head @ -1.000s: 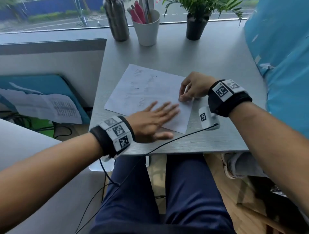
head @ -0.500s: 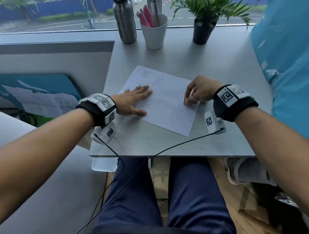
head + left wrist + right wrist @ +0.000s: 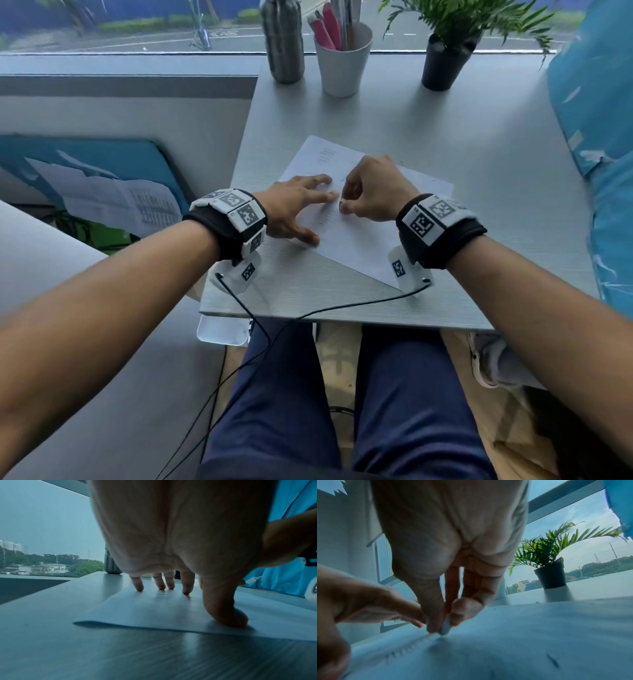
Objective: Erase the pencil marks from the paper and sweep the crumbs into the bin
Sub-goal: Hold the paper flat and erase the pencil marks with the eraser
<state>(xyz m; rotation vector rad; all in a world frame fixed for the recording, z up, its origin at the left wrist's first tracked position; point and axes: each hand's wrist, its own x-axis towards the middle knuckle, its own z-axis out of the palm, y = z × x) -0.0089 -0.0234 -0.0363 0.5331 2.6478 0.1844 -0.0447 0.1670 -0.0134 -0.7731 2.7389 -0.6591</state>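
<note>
A white sheet of paper (image 3: 363,236) with faint pencil marks (image 3: 406,649) lies skewed on the grey desk (image 3: 479,171). My left hand (image 3: 298,209) presses flat on the paper's left part, fingers spread and straight (image 3: 187,586), thumb (image 3: 226,609) down near the sheet's front edge. My right hand (image 3: 371,192) is over the middle of the sheet, right beside the left fingertips. It pinches a small pale eraser (image 3: 445,626) between thumb and fingers, its tip on the paper at a row of marks. Dark crumbs (image 3: 553,660) lie on the sheet.
At the desk's far edge stand a steel bottle (image 3: 282,41), a white cup of pens (image 3: 342,58) and a potted plant (image 3: 445,58). A blue cushion (image 3: 596,137) borders the right side. Cables (image 3: 308,311) run off the front edge. Papers (image 3: 113,198) lie on the floor at left.
My left hand slid from the paper's near right part to its left side and stayed flat. My right hand moved left from the sheet's right edge to the middle, beside the left fingertips.
</note>
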